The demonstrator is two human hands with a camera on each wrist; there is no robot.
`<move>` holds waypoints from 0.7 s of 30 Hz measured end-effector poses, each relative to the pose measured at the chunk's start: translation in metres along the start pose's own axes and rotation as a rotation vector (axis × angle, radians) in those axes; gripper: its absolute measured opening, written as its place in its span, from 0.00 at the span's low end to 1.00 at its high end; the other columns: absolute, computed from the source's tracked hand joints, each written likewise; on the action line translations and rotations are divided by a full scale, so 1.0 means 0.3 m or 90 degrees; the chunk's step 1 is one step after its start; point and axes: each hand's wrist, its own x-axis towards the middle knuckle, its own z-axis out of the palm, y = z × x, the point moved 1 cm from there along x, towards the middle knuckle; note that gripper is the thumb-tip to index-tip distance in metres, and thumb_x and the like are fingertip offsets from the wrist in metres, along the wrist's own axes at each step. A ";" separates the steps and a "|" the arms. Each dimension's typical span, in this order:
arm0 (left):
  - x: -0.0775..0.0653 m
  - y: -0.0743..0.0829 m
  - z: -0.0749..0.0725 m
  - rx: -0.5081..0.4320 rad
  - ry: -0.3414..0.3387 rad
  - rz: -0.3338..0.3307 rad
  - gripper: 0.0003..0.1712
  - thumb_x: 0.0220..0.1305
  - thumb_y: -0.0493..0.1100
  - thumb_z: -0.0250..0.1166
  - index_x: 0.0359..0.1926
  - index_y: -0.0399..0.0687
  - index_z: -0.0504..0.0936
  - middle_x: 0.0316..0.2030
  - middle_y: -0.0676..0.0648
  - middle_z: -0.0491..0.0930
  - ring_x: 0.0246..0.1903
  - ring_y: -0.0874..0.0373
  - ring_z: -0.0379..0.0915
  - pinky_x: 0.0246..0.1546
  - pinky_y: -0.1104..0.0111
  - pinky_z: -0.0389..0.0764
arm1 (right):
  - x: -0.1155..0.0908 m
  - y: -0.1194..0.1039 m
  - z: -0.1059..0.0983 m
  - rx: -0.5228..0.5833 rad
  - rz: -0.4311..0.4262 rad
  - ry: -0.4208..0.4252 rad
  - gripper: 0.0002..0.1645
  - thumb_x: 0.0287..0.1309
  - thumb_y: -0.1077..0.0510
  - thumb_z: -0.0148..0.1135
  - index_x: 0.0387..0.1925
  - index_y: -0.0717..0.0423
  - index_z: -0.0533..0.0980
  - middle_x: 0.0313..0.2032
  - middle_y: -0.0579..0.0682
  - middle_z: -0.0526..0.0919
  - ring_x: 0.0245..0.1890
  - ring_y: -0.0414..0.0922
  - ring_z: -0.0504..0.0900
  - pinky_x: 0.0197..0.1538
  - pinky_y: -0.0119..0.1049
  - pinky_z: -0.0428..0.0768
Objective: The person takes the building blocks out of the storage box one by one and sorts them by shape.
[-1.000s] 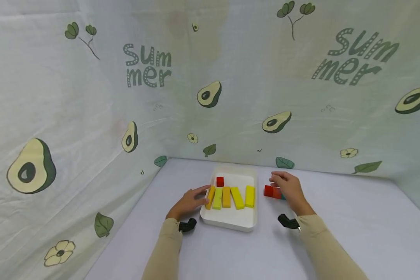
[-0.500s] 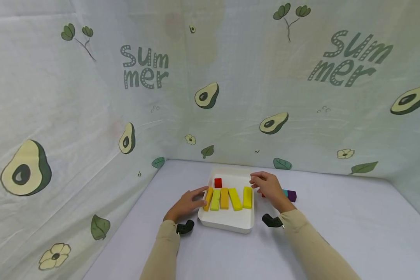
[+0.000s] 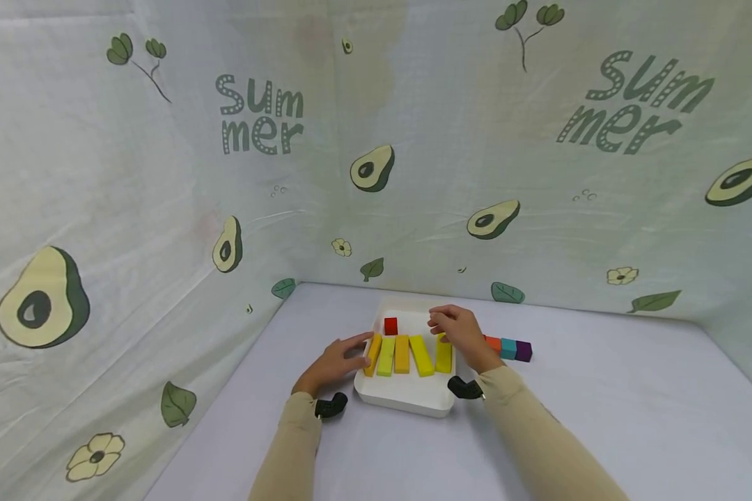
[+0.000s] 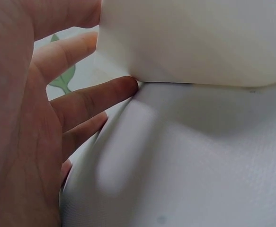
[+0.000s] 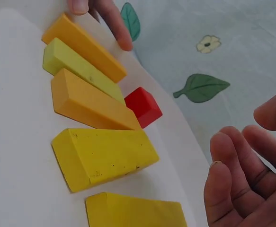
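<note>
A white tray (image 3: 401,402) holds a row of several long yellow, orange and lime blocks, with a red cube (image 3: 391,326) behind them. My left hand (image 3: 332,364) rests against the tray's left side; in the left wrist view, its fingertips touch the outer wall (image 4: 185,42). Over the tray's right edge hovers my right hand (image 3: 466,337), near the rightmost yellow block (image 3: 443,355). Its fingers are loosely bent and hold nothing, as the right wrist view shows. The other yellow block (image 5: 104,156) lies slanted beside an orange block (image 5: 93,101).
Right of the tray, an orange-red cube (image 3: 493,344), a blue cube (image 3: 508,348) and a purple cube (image 3: 523,351) stand in a row on the white table (image 3: 601,390). A printed cloth (image 3: 426,229) hangs behind and at the left.
My right hand has moved left from above the coloured cubes to over the tray's right edge, uncovering the blue and purple cubes. My left hand has stayed at the tray.
</note>
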 end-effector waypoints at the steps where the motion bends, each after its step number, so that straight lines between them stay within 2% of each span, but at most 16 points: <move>1: -0.001 -0.001 -0.001 0.000 0.000 -0.001 0.37 0.61 0.64 0.67 0.71 0.76 0.69 0.65 0.49 0.73 0.69 0.40 0.58 0.63 0.31 0.58 | 0.003 0.000 0.007 -0.001 0.000 0.000 0.24 0.72 0.49 0.57 0.61 0.60 0.75 0.46 0.54 0.83 0.45 0.50 0.82 0.50 0.42 0.83; 11: 0.013 0.002 -0.008 -0.011 -0.008 0.005 0.36 0.60 0.65 0.67 0.70 0.79 0.69 0.66 0.51 0.72 0.69 0.41 0.57 0.64 0.32 0.58 | 0.031 -0.011 0.066 -0.041 -0.021 -0.022 0.22 0.72 0.53 0.56 0.59 0.61 0.76 0.47 0.55 0.83 0.46 0.51 0.82 0.48 0.40 0.83; 21: 0.011 -0.008 -0.006 -0.001 -0.009 -0.001 0.37 0.60 0.65 0.67 0.71 0.76 0.69 0.65 0.51 0.73 0.68 0.41 0.57 0.63 0.31 0.58 | 0.080 0.015 0.126 -0.088 -0.032 -0.035 0.21 0.68 0.55 0.60 0.59 0.59 0.77 0.51 0.53 0.80 0.49 0.54 0.78 0.56 0.45 0.81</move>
